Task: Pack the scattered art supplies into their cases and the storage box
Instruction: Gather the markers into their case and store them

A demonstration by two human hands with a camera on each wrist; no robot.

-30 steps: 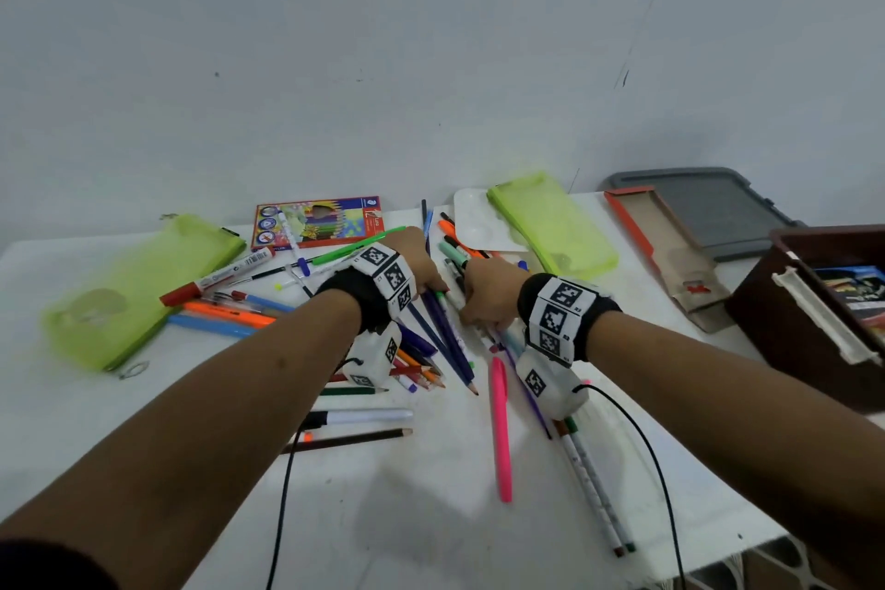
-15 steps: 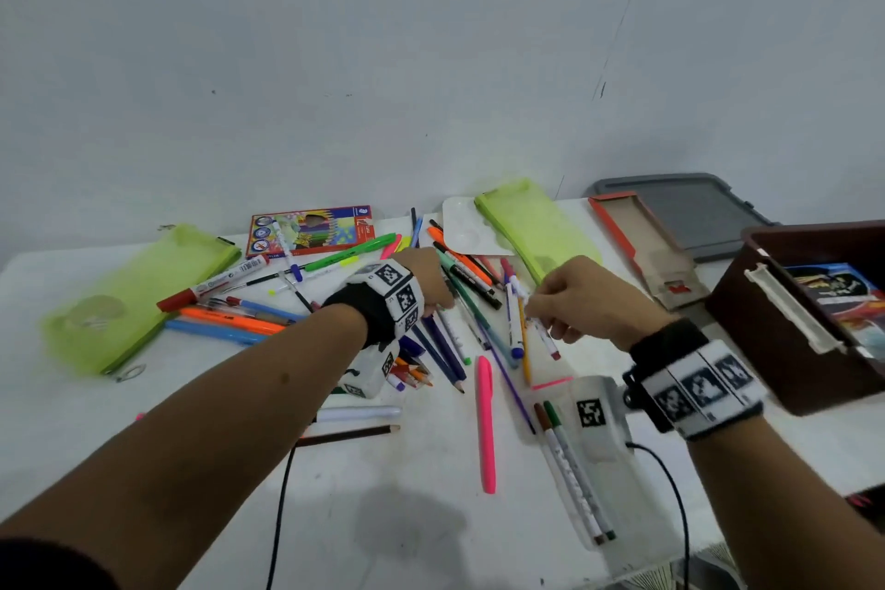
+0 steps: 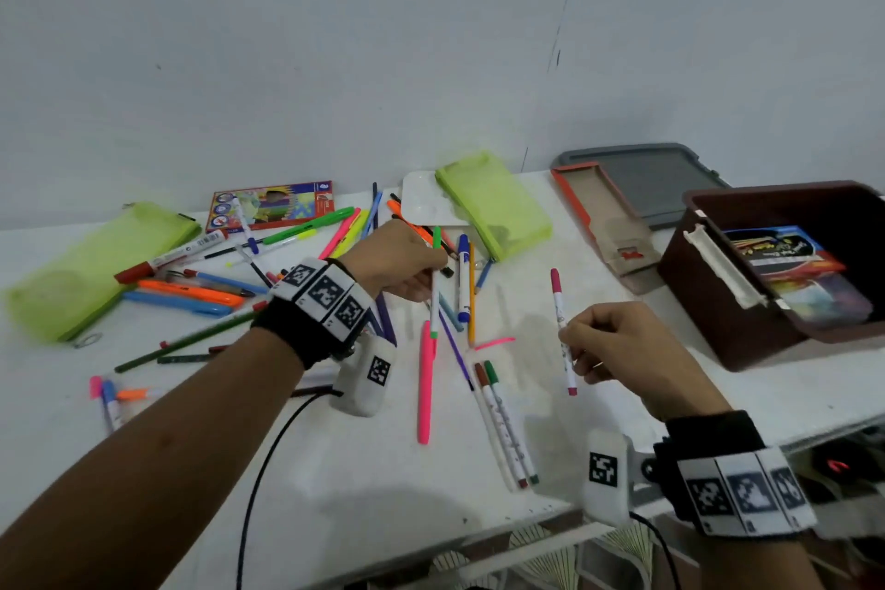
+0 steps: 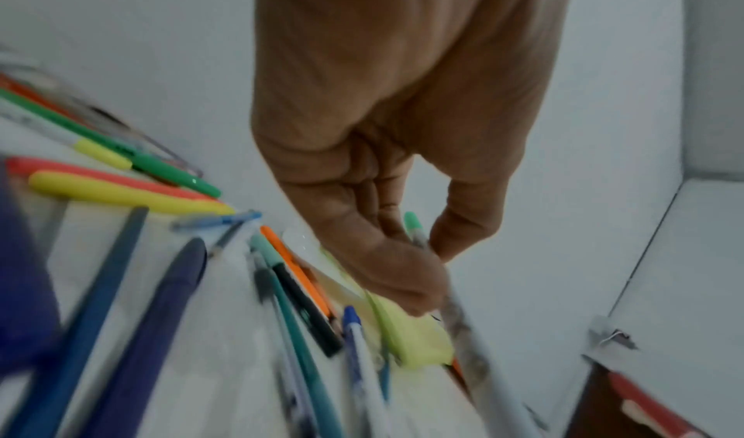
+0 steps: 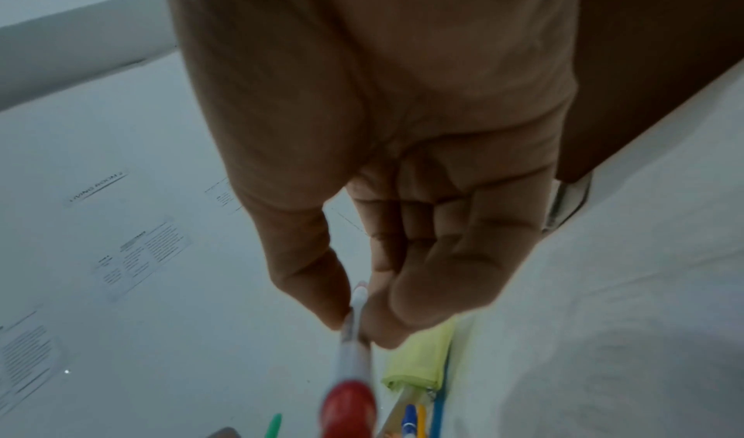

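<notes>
Pens, markers and pencils lie scattered over the white table (image 3: 335, 484). My left hand (image 3: 407, 271) pinches a white marker with green ends (image 3: 435, 297), held nearly upright above the pile; the same green-capped marker (image 4: 418, 231) shows between thumb and fingers in the left wrist view. My right hand (image 3: 608, 345) pinches a white marker with a magenta cap (image 3: 561, 316), lifted over the table to the right of the pile, its red cap (image 5: 350, 403) close to the right wrist camera. The brown storage box (image 3: 709, 302) stands open at the right.
Two lime green pencil cases (image 3: 96, 264) (image 3: 493, 204) lie at the left and back centre. A colourful pencil box (image 3: 273, 206), a white palette (image 3: 421, 206), an open orange cardboard sleeve (image 3: 603, 225) and a grey lid (image 3: 651, 180) sit at the back. A pink highlighter (image 3: 425, 383) lies in front.
My right hand has pulled back toward me and to the right, lifting the magenta-capped marker clear of the pile. My left hand has raised the green-ended marker from the pile.
</notes>
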